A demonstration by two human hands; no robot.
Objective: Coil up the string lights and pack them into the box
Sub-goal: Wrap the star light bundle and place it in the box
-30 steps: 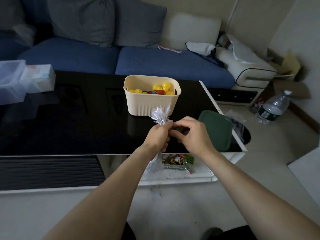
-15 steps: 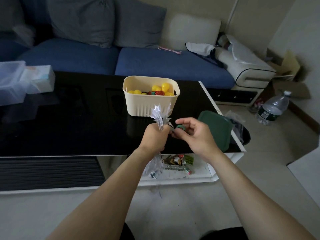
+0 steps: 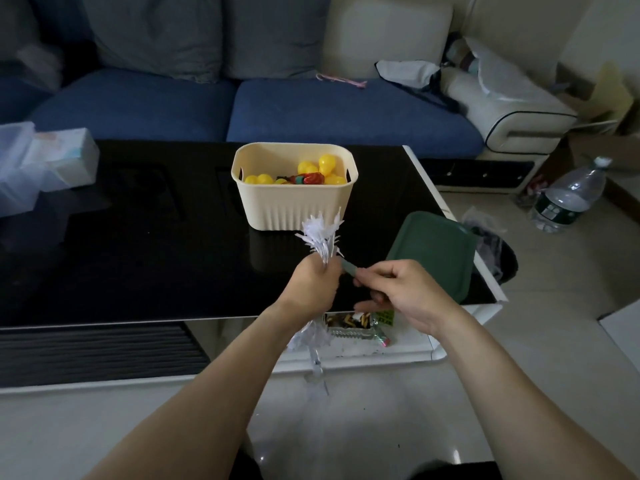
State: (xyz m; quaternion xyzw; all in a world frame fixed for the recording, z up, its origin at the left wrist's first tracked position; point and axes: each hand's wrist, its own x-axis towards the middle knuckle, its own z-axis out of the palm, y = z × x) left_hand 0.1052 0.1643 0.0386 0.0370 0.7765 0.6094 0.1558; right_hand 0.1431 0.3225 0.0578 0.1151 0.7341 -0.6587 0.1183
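One blue sofa (image 3: 242,109) runs across the far side, carrying two grey cushions and one cream cushion. In front of it lies one black glossy tabletop (image 3: 138,237), with one white tissue box (image 3: 65,157) at its far left edge. One cream box (image 3: 294,192) stands near the middle of the tabletop, open at the top, holding several yellow egg-shaped pieces (at least five show above the rim) and one red item. One dark green lid (image 3: 433,251) lies flat at the near right corner of the tabletop, apart from the box. One clear water bottle (image 3: 568,199) stands on the floor to the right.

Two hands work over the near edge of the tabletop, just in front of the box. The left hand (image 3: 311,285) is closed in a fist round one bundle of white string lights (image 3: 322,233), whose spiky white tips fan out above the fist while a loose tail hangs below the wrist towards the floor. The right hand (image 3: 405,292) has its fingers curled, thumb and forefinger pinching one small green strip (image 3: 348,269) that reaches across to the bundle just beside the left hand. One snack packet (image 3: 356,323) lies on the lower shelf beneath the hands.
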